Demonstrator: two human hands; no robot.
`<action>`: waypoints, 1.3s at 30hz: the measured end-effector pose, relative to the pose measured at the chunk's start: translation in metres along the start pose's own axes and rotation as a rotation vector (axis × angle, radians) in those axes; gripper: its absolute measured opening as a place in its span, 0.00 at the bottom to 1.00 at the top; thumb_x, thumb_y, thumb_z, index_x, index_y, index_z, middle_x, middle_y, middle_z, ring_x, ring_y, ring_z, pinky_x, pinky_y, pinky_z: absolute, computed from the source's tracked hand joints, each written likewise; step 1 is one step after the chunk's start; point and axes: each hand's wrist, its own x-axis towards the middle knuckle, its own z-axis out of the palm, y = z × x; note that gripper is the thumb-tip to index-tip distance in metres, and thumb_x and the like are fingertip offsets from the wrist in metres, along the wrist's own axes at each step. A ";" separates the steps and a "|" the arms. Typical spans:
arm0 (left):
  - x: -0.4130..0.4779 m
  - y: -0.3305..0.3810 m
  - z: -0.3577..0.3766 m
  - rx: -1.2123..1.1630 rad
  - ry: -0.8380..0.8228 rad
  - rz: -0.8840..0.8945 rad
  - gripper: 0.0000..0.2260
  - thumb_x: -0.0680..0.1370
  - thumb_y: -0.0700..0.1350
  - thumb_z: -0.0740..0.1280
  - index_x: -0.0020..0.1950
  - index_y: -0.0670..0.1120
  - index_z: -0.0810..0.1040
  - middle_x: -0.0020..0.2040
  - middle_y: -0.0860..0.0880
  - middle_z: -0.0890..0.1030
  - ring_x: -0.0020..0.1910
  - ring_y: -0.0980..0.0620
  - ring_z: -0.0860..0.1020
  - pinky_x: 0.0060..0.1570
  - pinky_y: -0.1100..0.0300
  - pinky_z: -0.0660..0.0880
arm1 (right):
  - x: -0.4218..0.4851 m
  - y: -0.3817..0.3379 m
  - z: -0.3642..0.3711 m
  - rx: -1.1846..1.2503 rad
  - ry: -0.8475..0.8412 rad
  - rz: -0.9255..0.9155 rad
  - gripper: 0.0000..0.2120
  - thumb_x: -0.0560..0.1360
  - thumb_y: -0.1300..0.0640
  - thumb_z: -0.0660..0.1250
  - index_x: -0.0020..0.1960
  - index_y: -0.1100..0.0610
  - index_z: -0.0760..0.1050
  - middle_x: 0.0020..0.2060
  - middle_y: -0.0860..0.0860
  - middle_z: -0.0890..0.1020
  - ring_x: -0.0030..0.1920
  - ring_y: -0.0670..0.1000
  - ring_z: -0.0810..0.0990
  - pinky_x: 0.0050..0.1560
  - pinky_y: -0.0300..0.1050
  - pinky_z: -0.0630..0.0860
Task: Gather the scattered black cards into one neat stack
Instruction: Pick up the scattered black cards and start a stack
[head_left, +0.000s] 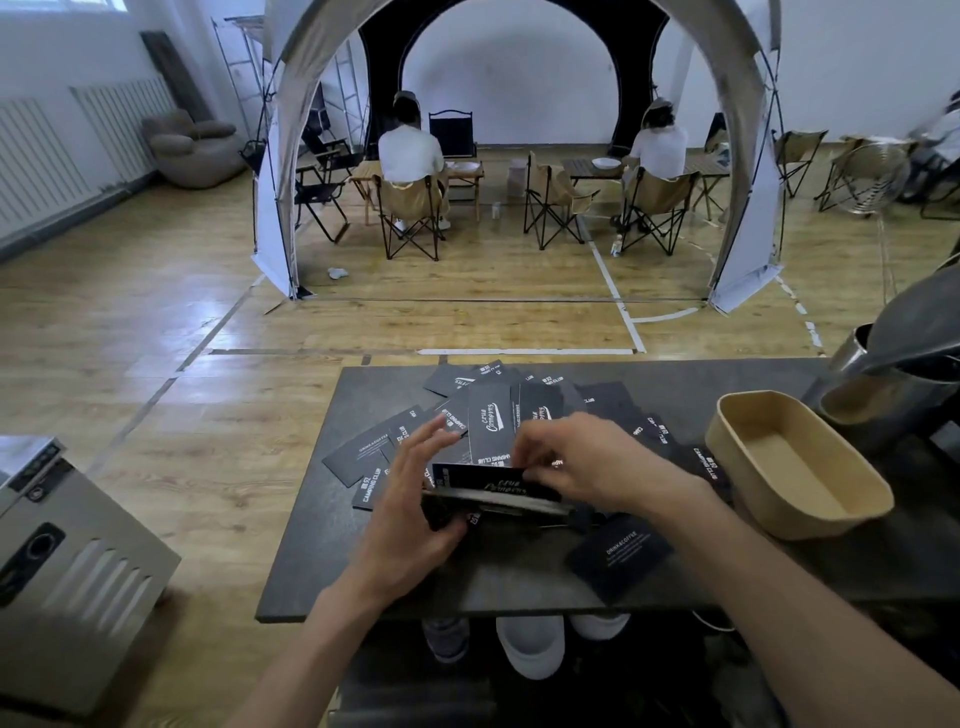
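I count two grips. The left grip (415, 499) clasps the left end of one stack of black cards (493, 491), held at the middle of the dark surface (363, 561). The right grip (597, 462) pinches its top edge. Loose cards (488, 415) overlap at 12 o'clock of the stack, too layered to count. One lone card (618, 558) lies at 5 o'clock. Beyond are a wooden floor (156, 312), one arched tent (291, 156) and two seated persons (410, 150). One tan tray (810, 519) sits at 3 o'clock, bare bottom showing. One metal kettle (893, 374) stands at 2 o'clock, contents hidden.
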 end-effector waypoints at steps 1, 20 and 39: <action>0.000 0.000 0.001 -0.008 -0.003 -0.004 0.33 0.71 0.32 0.76 0.73 0.51 0.72 0.73 0.56 0.74 0.73 0.54 0.73 0.68 0.50 0.75 | 0.003 0.001 -0.002 0.102 -0.036 -0.002 0.04 0.77 0.52 0.71 0.51 0.45 0.81 0.45 0.39 0.86 0.48 0.41 0.83 0.56 0.46 0.80; -0.001 0.000 0.002 0.089 0.006 0.079 0.23 0.72 0.34 0.75 0.66 0.46 0.80 0.63 0.53 0.76 0.64 0.58 0.76 0.64 0.69 0.70 | 0.002 0.056 -0.032 0.784 0.400 0.192 0.09 0.78 0.67 0.69 0.53 0.54 0.78 0.47 0.52 0.84 0.49 0.49 0.83 0.43 0.34 0.80; -0.007 -0.002 -0.001 0.094 0.075 0.203 0.20 0.73 0.34 0.76 0.63 0.47 0.85 0.56 0.49 0.80 0.56 0.55 0.79 0.55 0.63 0.78 | 0.111 0.026 0.000 -0.053 0.000 0.117 0.53 0.58 0.40 0.84 0.77 0.51 0.67 0.70 0.49 0.78 0.69 0.53 0.76 0.70 0.50 0.72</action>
